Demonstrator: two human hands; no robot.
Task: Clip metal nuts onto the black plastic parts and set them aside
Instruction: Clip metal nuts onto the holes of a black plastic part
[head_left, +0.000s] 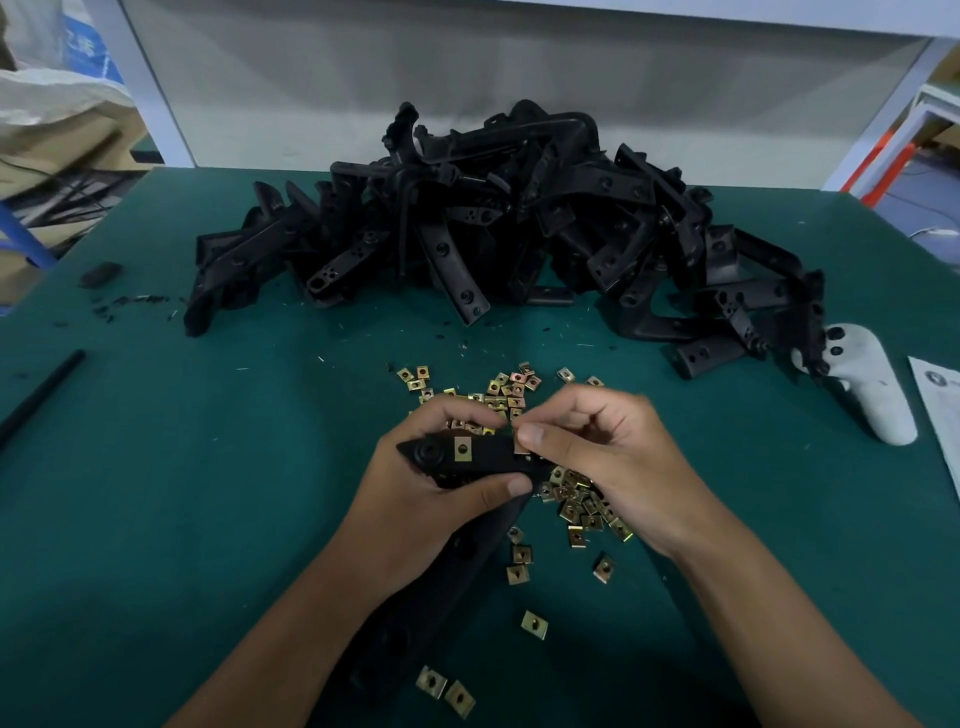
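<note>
Left hand (441, 499) curls round a black plastic part (488, 457) — right hand (597, 447) pinches a metal nut (521, 444) at its edge.

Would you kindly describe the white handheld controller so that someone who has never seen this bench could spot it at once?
Start from the big heap of black plastic parts at the back of the green table and follow it to its right end. There the white controller lies flat, its top end against the last black pieces, beside a printed sheet. It is the only pale, rounded thing among black parts and brass-coloured nuts.
</note>
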